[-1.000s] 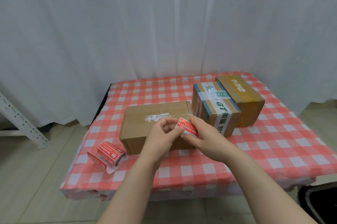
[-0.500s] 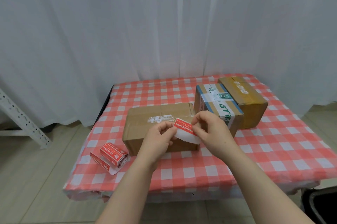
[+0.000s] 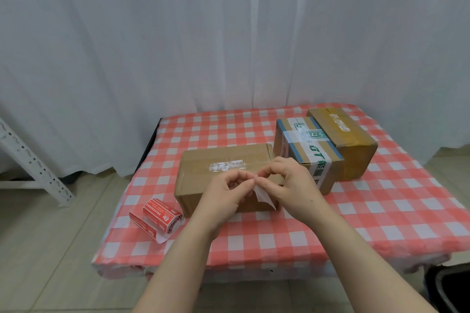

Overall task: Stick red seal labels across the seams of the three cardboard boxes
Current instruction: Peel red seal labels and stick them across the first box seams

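Note:
Three cardboard boxes stand on the checked table: a plain brown box (image 3: 218,160) in front of me, a box with white and green tape (image 3: 305,144) to its right, and a darker brown box (image 3: 351,139) behind that. My left hand (image 3: 223,193) and my right hand (image 3: 287,183) meet over the plain box's front right corner. Their fingertips pinch a label between them; its white backing paper (image 3: 264,194) hangs down, and the red face is hidden. A roll of red seal labels (image 3: 159,216) lies on the table at the left.
A red-and-white checked cloth (image 3: 381,211) covers the small table. White curtains (image 3: 229,45) hang behind it. A white perforated metal frame (image 3: 28,160) leans at the far left, and a dark bin (image 3: 450,287) sits at the bottom right on the tiled floor.
The red face of the label, visible between my fingers earlier, has turned out of sight; only white backing shows now. My hands have drawn closer at the fingertips.

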